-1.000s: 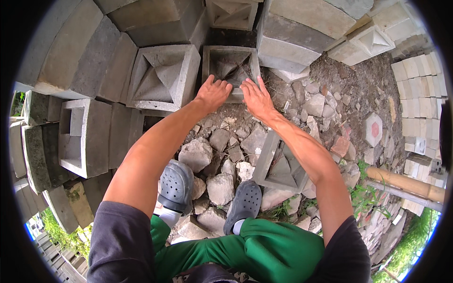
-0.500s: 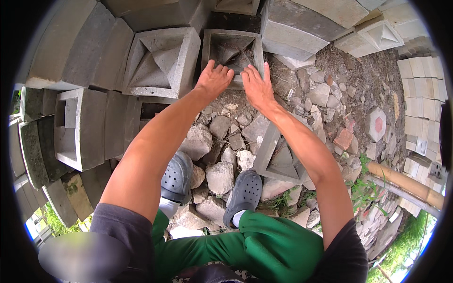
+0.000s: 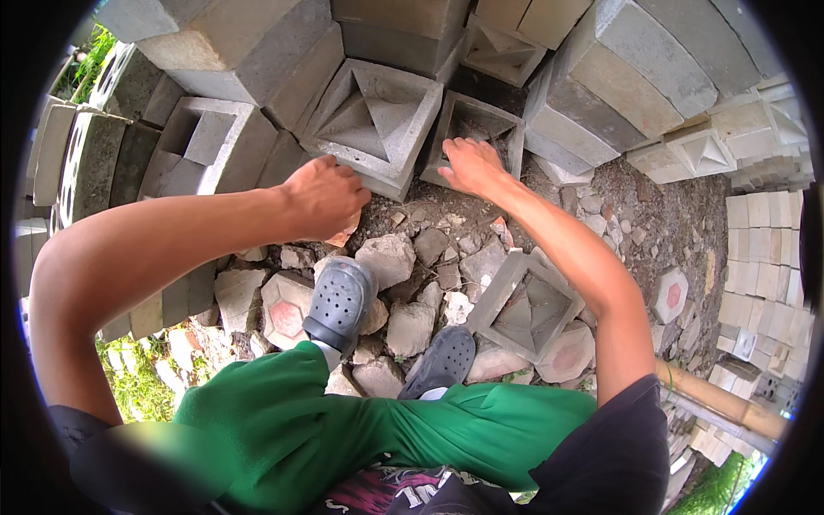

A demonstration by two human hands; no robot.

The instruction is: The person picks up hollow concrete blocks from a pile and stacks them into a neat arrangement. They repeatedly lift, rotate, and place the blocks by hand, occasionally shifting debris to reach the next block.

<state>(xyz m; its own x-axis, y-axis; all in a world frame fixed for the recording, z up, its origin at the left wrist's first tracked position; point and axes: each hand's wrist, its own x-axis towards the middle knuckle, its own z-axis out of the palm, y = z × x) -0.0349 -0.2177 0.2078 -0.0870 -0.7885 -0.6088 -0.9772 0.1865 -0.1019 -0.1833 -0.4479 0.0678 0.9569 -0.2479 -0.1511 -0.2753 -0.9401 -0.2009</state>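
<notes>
On my feed, clock taken from the middle of the head view, the left hand [image 3: 330, 197] sits at 10 o'clock, its fingers bent inward by the near lower edge of the light grey block [image 3: 378, 120]; their tips are turned away from me, so I cannot tell whether they grasp it. That block, with its folded, faceted recess, stands just before 12 o'clock. At 1 o'clock I have the right hand [image 3: 476, 167] on the near rim of the darker framed block [image 3: 491, 116], fingers bent over it; how firmly they grip I cannot make out. The two blocks stand side by side, close together. A loose framed block [image 3: 493, 316] lies tilted on the rubble [image 3: 410, 329] at 4 o'clock, with a bamboo pole [image 3: 721, 397] farther out that way. I see one grey clog [image 3: 341, 300] at 8 o'clock, the other between 5 and 6. A hexagonal paver [image 3: 671, 294] with a pinkish centre lies at 3 o'clock, and a hollow block [image 3: 240, 154] stands at 10, beyond the left hand.
</notes>
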